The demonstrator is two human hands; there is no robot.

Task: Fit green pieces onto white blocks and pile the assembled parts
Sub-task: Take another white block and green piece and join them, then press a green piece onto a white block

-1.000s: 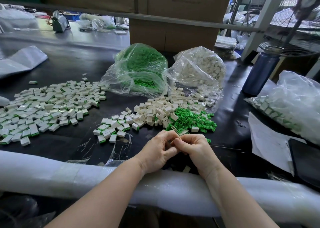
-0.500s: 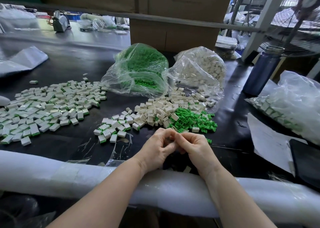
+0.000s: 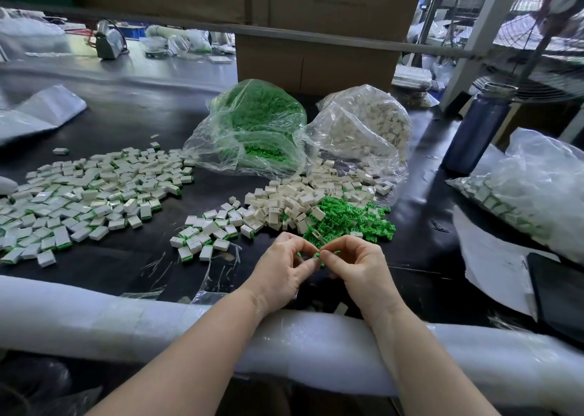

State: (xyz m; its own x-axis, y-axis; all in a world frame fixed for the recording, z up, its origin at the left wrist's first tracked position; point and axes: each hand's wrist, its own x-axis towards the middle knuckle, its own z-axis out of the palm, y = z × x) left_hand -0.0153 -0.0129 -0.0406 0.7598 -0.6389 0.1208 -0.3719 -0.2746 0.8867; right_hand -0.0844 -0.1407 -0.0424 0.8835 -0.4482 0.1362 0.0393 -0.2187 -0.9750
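Observation:
My left hand (image 3: 284,268) and my right hand (image 3: 358,267) meet near the table's front edge, fingertips together. Both pinch small green pieces (image 3: 316,255) between thumb and fingers; no white block shows in either hand. Just beyond them lies a loose heap of green pieces (image 3: 350,221), with a heap of bare white blocks (image 3: 294,200) to its left. A small group of assembled white-and-green parts (image 3: 202,237) sits left of my hands. A large spread of assembled parts (image 3: 85,197) covers the left of the black table.
A clear bag of green pieces (image 3: 256,131) and a bag of white blocks (image 3: 366,125) stand behind the heaps. A dark blue bottle (image 3: 474,131) and another plastic bag of parts (image 3: 531,194) are at the right. White foam padding (image 3: 94,317) lines the table edge.
My hands have parted slightly and their fingers opened up, so green pieces now show between the fingertips. The heaps have not moved.

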